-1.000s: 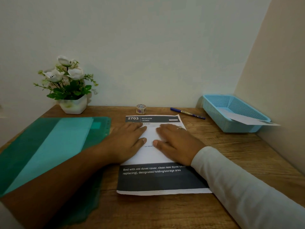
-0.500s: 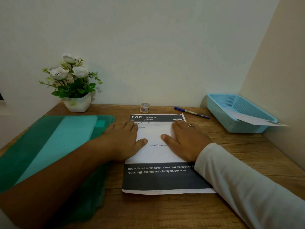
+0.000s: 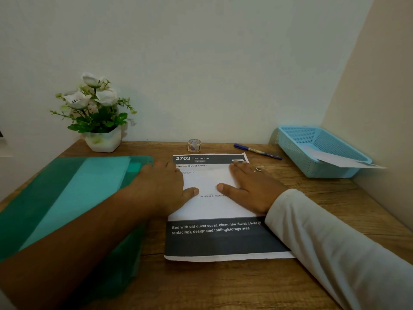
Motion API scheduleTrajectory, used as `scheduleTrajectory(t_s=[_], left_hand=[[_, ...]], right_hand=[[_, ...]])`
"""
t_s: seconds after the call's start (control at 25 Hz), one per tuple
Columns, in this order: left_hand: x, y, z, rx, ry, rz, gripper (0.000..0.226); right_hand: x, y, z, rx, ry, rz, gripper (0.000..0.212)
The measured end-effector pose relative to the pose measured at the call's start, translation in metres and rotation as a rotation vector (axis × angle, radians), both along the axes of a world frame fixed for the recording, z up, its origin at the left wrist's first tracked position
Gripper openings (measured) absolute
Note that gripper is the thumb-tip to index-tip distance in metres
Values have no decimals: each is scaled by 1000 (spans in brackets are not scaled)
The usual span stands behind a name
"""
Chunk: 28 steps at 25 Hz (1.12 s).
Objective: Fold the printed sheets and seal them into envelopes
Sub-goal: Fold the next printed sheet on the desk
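Both hands lie flat on the printed sheet (image 3: 212, 211), fingers straight, gripping nothing. Change over the last second: left hand (image 3: 163, 186) and right hand (image 3: 252, 189) were nearly touching at mid-page and are now spread apart. Left hand sits over the sheet's left edge, lapping onto the green folder (image 3: 67, 198); right hand is near the right edge. Thumbs point at each other with bare paper between. Header text that was covered now reads clearly. Sheet looks unmoved: mid-desk (image 3: 223, 287), just right of the folder, dark footer band nearest the person. Reads as an outward smoothing stroke. Can't tell if a crease is under the palms; no flap edge visible. My read: early in the task, sheet not yet enveloped. Blue basket (image 3: 299, 153) at far right holds one white piece (image 3: 335, 159), maybe a finished envelope, unconfirmed. Tape roll (image 3: 194, 145) and pen (image 3: 257, 151) sit by the wall, untouched.
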State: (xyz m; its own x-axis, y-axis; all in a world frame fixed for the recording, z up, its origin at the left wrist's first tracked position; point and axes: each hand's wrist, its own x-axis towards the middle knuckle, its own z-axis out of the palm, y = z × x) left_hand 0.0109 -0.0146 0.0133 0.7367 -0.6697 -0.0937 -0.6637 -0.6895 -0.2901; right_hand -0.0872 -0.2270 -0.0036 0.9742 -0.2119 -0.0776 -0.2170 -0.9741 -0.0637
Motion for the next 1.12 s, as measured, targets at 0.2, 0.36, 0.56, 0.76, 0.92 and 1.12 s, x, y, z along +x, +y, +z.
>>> scheduleTrajectory(t_s=[0.2,0.36,0.56,0.76,0.92,1.12], left_hand=[[11,4,8,-174,67,-14,81],[20,6,10,-360,259,-6,64],[29,19,9,-782,430,-30,24],[13,23,28,-1119,329,-185,10],[-11,24,46,-1332,432,-356,12],[-27,27,53,-1454,421,-464,19]], right_hand=[[1,3,-6,17,-27,-17,90],[1,5,-6,44,-47,-20,93],[-5,6,-1,117,-218,-5,90],[-8,23,15,191,-715,214,36],[-10,49,34,237,-935,300,20],[-14,65,46,241,-1035,363,21]])
